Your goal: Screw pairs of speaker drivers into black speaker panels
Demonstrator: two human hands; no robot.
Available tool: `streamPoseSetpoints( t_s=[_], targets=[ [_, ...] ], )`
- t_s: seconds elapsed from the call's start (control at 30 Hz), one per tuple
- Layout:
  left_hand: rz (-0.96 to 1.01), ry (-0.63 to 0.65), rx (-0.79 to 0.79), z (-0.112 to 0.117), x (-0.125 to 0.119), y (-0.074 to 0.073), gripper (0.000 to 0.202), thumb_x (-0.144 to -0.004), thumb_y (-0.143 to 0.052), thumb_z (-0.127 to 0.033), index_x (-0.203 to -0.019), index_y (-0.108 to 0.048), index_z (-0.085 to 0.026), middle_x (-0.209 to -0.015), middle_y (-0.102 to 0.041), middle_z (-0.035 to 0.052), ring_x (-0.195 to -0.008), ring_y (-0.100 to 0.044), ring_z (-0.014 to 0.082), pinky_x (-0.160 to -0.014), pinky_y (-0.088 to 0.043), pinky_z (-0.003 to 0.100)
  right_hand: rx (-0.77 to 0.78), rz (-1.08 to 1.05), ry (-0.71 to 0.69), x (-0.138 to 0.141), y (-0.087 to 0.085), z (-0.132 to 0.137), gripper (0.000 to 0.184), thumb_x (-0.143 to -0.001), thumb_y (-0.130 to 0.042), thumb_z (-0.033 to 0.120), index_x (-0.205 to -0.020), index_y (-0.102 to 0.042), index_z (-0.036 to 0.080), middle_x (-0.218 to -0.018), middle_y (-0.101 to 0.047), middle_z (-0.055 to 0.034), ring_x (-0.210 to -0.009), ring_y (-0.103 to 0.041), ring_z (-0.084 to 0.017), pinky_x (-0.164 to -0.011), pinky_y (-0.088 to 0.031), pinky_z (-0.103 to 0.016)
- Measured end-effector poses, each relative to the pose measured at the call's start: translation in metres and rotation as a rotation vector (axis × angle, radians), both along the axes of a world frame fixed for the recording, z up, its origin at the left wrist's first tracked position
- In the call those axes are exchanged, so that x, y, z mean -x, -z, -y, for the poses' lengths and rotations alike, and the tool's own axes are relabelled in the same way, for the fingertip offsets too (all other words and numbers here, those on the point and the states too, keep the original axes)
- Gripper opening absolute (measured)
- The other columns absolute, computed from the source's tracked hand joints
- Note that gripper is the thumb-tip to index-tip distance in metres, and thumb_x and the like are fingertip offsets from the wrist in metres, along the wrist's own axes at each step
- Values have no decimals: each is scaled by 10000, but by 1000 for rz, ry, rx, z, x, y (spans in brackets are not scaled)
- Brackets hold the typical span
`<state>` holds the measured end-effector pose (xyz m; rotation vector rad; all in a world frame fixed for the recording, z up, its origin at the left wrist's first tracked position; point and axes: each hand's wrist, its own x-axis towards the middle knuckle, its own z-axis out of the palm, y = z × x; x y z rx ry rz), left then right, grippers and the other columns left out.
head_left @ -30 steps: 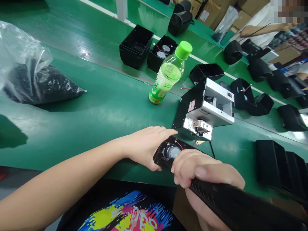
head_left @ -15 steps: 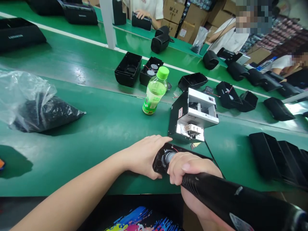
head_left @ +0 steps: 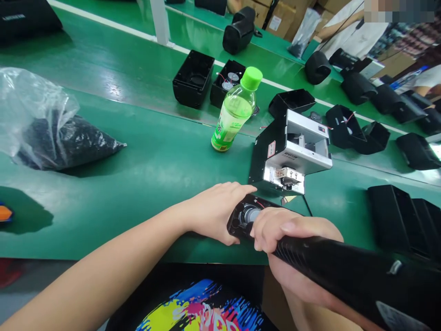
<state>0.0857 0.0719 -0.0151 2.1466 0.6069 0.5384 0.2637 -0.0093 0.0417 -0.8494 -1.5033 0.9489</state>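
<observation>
In the head view, at lower centre, the left hand (head_left: 217, 211) curls round the left end of a long black plastic panel (head_left: 234, 226), thumb and fingers gripping its edges beside a round grey metal speaker (head_left: 251, 214). At lower right, the right hand (head_left: 287, 227) wraps tightly round a black ridged cylindrical tool (head_left: 344, 262), tip hidden. Good work probably means bracing the panel firmly and keeping the tool off the thin red wire (head_left: 259, 203).
</observation>
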Motion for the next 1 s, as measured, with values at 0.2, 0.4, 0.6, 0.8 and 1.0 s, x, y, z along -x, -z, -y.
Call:
streamPoseSetpoints(
  t_s=[0.2, 0.4, 0.6, 0.8, 1.0],
  targets=[
    [-8, 5, -2, 0, 1, 0, 1165, -649, -983, -413, -1648, -439, -162, -1550, -655, 224, -1408, -658, 456, -1209, -515, 629, -104, -77, 76, 2, -8, 0, 525, -987, -745, 766, -1184, -819, 285, -706, -704, -9, -571, -674, -236, -567, -607, -411],
    [-29, -23, 26, 2, 3, -2, 1142, -671, -968, -418, -1657, -432, -206, -1588, -639, 214, -1452, -643, 471, -1224, -525, 654, -263, -219, 270, 12, 19, -9, 850, -941, -515, 1012, -1102, -839, 242, -665, -689, -8, -475, -632, -208, -473, -555, -393],
    [-105, -35, 67, 3, 5, -5, 1208, -663, -997, -378, -1693, -377, -258, -1683, -570, 202, -1564, -561, 487, -1308, -476, 690, -159, -260, 255, 4, 23, -15, 843, -865, -562, 1059, -1154, -781, 299, -662, -698, -4, -464, -612, -214, -469, -540, -378],
    [-261, -84, 70, 6, 15, 5, 1220, -799, -955, -410, -1779, -234, -324, -1824, -422, 185, -1675, -452, 480, -1372, -424, 702, -181, -316, 303, -101, -71, -36, 710, -938, -684, 914, -1218, -797, 271, -632, -627, 37, -478, -592, -170, -458, -508, -325],
    [-284, -121, 71, 7, 25, 16, 1245, -835, -964, -433, -1799, -176, -427, -1811, -448, 158, -1635, -516, 486, -1337, -463, 727, -46, -319, 405, -218, -55, -74, 696, -902, -734, 887, -1168, -777, 245, -646, -596, 44, -486, -542, -121, -461, -438, -276]
  ],
)
